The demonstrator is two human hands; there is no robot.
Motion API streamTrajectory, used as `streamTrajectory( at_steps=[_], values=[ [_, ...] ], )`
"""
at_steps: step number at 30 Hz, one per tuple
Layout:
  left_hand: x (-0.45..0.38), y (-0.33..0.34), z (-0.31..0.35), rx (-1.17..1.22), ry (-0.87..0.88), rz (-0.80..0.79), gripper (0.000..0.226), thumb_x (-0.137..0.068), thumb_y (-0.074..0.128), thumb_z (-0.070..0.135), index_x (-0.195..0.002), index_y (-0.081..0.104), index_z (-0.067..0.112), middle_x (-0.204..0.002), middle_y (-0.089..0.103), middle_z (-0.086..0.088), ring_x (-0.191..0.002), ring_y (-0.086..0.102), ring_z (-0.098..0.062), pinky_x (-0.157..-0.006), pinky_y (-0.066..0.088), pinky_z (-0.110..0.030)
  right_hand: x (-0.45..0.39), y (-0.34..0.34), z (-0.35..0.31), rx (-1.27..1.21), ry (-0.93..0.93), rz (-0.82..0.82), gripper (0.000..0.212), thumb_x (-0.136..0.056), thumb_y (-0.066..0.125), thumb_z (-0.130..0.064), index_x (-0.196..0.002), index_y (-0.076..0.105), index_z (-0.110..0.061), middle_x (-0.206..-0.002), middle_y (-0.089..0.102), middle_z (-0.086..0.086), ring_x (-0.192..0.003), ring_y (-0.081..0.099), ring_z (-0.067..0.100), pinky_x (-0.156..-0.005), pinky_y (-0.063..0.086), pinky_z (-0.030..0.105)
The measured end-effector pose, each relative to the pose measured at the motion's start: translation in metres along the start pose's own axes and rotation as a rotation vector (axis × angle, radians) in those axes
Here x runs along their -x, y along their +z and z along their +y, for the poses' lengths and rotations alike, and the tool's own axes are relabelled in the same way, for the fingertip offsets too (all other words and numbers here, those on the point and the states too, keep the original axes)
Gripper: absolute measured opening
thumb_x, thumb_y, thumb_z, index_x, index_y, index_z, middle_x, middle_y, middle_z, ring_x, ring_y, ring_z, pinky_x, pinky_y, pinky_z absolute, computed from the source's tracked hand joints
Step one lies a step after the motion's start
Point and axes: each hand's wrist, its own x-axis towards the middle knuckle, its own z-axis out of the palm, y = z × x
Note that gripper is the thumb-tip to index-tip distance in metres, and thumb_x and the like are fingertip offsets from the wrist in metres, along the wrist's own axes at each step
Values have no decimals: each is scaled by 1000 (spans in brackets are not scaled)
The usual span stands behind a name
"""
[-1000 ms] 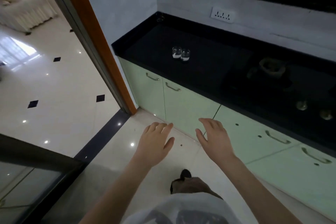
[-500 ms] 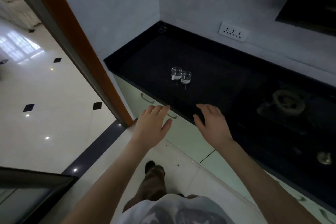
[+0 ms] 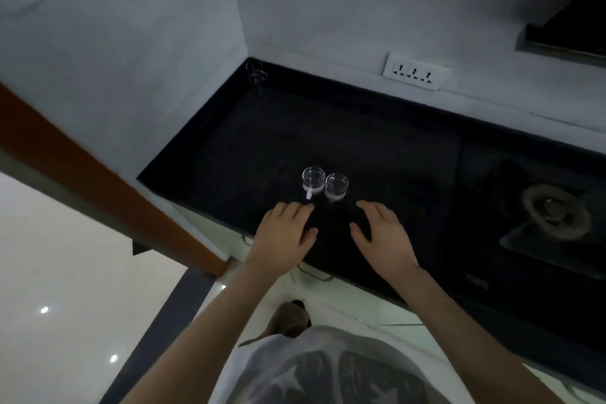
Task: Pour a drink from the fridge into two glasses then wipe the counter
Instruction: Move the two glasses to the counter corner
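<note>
Dark stone surface (image 3: 377, 147) runs along a pale wall, ending at a left corner beside an orange door frame (image 3: 98, 180); dim light. Two small clear glasses (image 3: 324, 185) stand upright, touching or nearly so, near the front edge of the surface, toward its left end. Each shows a pale band at the base: thick glass or a little liquid, cannot tell which. A hob burner (image 3: 554, 211) sits well apart, toward the right. A wall socket (image 3: 415, 71) is above the back edge.

Left hand (image 3: 283, 234) hovers palm down just in front of the left glass, fingers (image 3: 296, 208) loosely spread, holding nothing. Right hand (image 3: 383, 234) likewise just in front of the right glass, fingers relaxed and apart, empty.

Handling, judged:
- glasses light, rigid, fragile; smooth walls, likely slippery if wet
- standing so close, a nudge to one would knock the other
- best hold: round the side wall at mid-height, thumb opposite fingers, one glass per hand
- stone is hard, so set down gently

No drink container in view; pouring looks not yet begun.
</note>
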Motion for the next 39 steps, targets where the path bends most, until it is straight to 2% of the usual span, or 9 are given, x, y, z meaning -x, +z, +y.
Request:
streamTrajectory(
  at_steps=[3, 9, 16, 21, 25, 30, 35, 39],
  values=[
    [-44, -8, -23, 14, 57, -14, 46, -91, 53, 39, -130, 53, 15, -120, 59, -3, -107, 53, -24, -88, 45, -36, -35, 4, -9, -51, 61, 32, 56, -92, 60, -34, -142, 41, -18, -141, 45, 4, -124, 48, 23, -97, 48, 35],
    [-110, -4, -48, 177, 66, -30, 58, -84, 69, 31, -136, 48, 15, -134, 48, -3, -120, 48, -23, -98, 44, -32, -91, 26, -13, -128, 238, -1, 76, -87, 65, -40, -150, 26, -22, -152, 31, 4, -135, 38, 24, -102, 45, 36],
    [-150, 31, -53, 182, -28, -277, 86, -80, 73, 38, -149, 25, 16, -148, 30, -6, -134, 36, -25, -105, 40, -36, -118, 55, -15, -37, 397, -119, 88, -83, 71, -38, -152, 19, -19, -150, 33, 6, -134, 38, 25, -101, 44, 35],
    [-159, 51, -53, 185, -30, -331, 83, -79, 74, 32, -146, 29, 13, -142, 38, -7, -130, 40, -24, -102, 43, -35, -121, 69, -14, -81, 468, -115, 82, -84, 70, -32, -150, 25, -13, -145, 38, 8, -131, 41, 25, -100, 44, 34],
    [-163, 58, -54, 206, -11, -275, 65, -79, 74, 24, -135, 42, 12, -130, 47, -7, -119, 47, -23, -96, 46, -32, -126, 73, -14, -120, 500, -47, 69, -85, 71, -27, -143, 37, -11, -138, 44, 7, -127, 44, 24, -100, 41, 31],
    [-166, 63, -60, 226, 25, -238, 53, -76, 76, 25, -121, 52, 13, -118, 52, -4, -109, 52, -20, -91, 44, -27, -131, 76, -12, -127, 523, -29, 62, -83, 72, -25, -137, 45, -10, -131, 48, 7, -121, 47, 23, -100, 42, 31],
    [-166, 58, -60, 252, 30, -260, 54, -78, 76, 22, -126, 51, 12, -121, 51, -6, -109, 51, -20, -90, 43, -25, -130, 74, -11, -92, 520, -20, 57, -82, 71, -29, -132, 48, -13, -126, 50, 5, -116, 49, 21, -92, 49, 33],
    [-164, 52, -54, 246, 43, -234, 55, -77, 76, 23, -125, 52, 12, -120, 52, -6, -108, 51, -20, -90, 44, -25, -126, 66, -11, -85, 519, 11, 52, -82, 70, -30, -128, 51, -12, -123, 52, 5, -112, 51, 20, -89, 50, 32]
  ],
)
